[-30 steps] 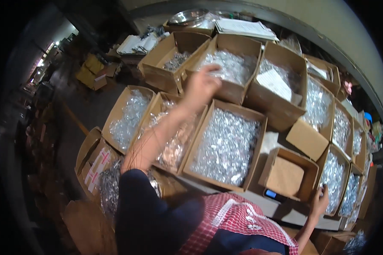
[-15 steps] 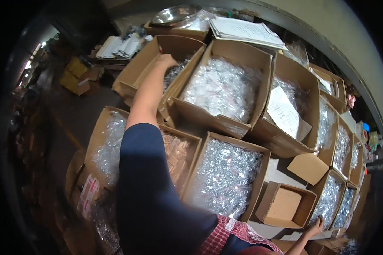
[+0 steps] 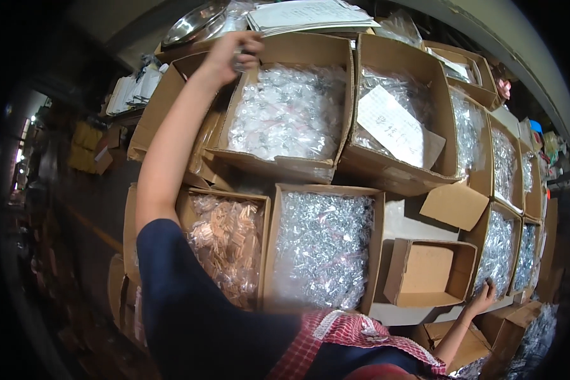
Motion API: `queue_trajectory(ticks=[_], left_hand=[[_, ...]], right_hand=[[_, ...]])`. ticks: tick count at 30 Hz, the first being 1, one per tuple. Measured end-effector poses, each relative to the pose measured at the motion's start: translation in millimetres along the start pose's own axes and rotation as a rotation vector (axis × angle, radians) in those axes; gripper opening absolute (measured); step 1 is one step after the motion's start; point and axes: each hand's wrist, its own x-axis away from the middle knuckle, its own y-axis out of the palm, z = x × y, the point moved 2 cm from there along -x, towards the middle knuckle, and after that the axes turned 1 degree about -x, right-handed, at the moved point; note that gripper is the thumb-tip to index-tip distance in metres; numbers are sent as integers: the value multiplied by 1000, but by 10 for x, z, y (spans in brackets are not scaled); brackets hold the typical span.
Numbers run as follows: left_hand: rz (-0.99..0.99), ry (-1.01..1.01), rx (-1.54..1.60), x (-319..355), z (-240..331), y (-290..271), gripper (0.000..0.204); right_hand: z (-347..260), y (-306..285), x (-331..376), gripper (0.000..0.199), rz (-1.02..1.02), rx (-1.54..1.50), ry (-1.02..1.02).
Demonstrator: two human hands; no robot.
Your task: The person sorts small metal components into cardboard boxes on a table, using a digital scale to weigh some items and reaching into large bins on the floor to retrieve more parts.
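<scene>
Left hand [image 3: 231,54] grips small parts [image 3: 239,61] over carton [image 3: 335,60]

Brown cartons [image 3: 361,168] of clear bags, white paper label [image 3: 391,125]

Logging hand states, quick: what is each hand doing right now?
Left hand: closed around small silvery metal pieces, above the far cardboard box.
Right hand: open, resting on small empty cardboard box.

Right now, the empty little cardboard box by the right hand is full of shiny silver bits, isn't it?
No. In the head view the small cardboard box beside the right hand is empty; only its bare brown inside shows. The shiny silver bits fill the bagged box beside it.
</scene>
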Motion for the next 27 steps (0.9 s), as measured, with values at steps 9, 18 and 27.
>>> queue_trajectory(ticks=[9, 18, 27], left_hand=[[-277, -56, -1770, -534, -1130, 430, 23], [-183, -166, 46, -24, -356, 968, 20], [-401, -302, 249, -864, -728, 2626, 34]], right_hand=[[-107, 40, 90, 20, 41, -1, -25], [-326, 195, 174, 20, 110, 118, 0], [-403, 226, 193, 21, 162, 136, -46]])
